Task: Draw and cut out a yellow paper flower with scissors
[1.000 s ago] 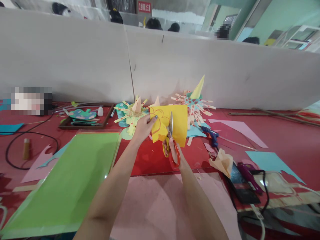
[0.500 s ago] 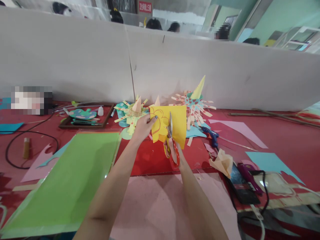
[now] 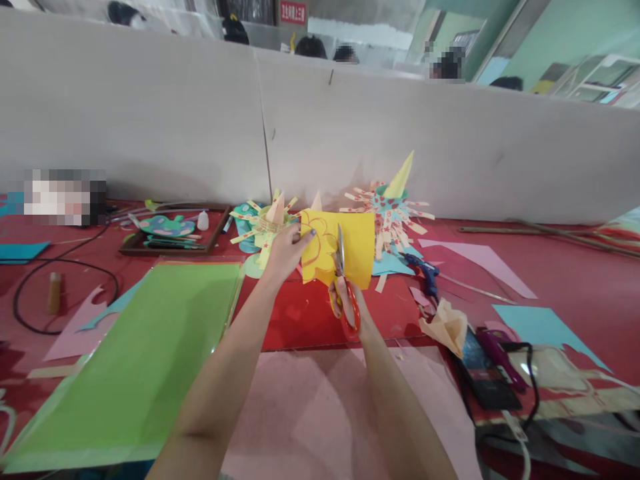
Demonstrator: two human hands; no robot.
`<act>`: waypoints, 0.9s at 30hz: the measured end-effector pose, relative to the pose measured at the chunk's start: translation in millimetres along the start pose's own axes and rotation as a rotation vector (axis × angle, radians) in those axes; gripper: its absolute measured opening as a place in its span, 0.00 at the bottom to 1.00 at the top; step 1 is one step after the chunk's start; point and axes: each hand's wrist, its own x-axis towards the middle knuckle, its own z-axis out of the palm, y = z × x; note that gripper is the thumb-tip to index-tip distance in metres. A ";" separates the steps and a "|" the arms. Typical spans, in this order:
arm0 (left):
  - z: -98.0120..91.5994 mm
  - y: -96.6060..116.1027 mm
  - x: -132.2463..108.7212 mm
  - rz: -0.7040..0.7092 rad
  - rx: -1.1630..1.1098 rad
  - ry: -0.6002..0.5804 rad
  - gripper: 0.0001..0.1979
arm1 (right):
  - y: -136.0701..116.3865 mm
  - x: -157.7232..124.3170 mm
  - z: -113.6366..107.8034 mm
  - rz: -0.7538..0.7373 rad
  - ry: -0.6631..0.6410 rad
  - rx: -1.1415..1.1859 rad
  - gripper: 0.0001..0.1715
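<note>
My left hand [image 3: 289, 251] pinches the left side of a sheet of yellow paper [image 3: 359, 248], thumb in front. A flower-like outline is drawn on the paper's left part, and its lower edge there is cut in scallops. In my right hand [image 3: 351, 300] is a pair of scissors [image 3: 342, 257] with red and yellow handles. Its blades point up and lie across the paper beside the drawn outline. Both hands are held above a red board [image 3: 300, 320]. Behind the paper stand paper crafts with cones, one with a yellow cone [image 3: 401, 176].
A green sheet [image 3: 150, 353] in a clear cover lies on the left, below a brown tray [image 3: 165, 252] with pens. To the right are a blue glue gun [image 3: 425, 270], a purple tool [image 3: 503, 360], a phone [image 3: 485, 377] and cables. A white partition [image 3: 175, 120] rises behind.
The lower right part of the yellow paper has risen slightly and bends more around the scissors. Both hands stay in almost the same place.
</note>
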 end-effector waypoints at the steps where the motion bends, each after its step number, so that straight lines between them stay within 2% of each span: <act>1: -0.4 0.9 -0.1 0.003 0.005 -0.018 0.10 | -0.4 -0.2 0.1 0.003 0.003 -0.004 0.31; 5: -2.0 5.2 -0.9 0.002 -0.005 -0.045 0.12 | -0.9 -0.1 -0.6 0.014 -0.002 -0.022 0.31; 10: -5.5 2.7 2.0 -0.001 0.050 0.028 0.12 | -1.2 -0.8 -0.7 0.028 -0.005 -0.041 0.30; 19: -9.3 2.1 3.9 -0.007 0.084 0.061 0.12 | -6.5 -3.4 0.6 0.033 -0.019 -0.040 0.29; 24: -10.1 -0.4 4.9 0.022 0.044 0.053 0.11 | -5.3 -2.2 0.4 0.041 -0.020 -0.028 0.29; 27: -7.3 -4.7 6.1 0.024 -0.010 0.111 0.12 | -3.4 -1.0 1.3 0.047 0.002 -0.028 0.30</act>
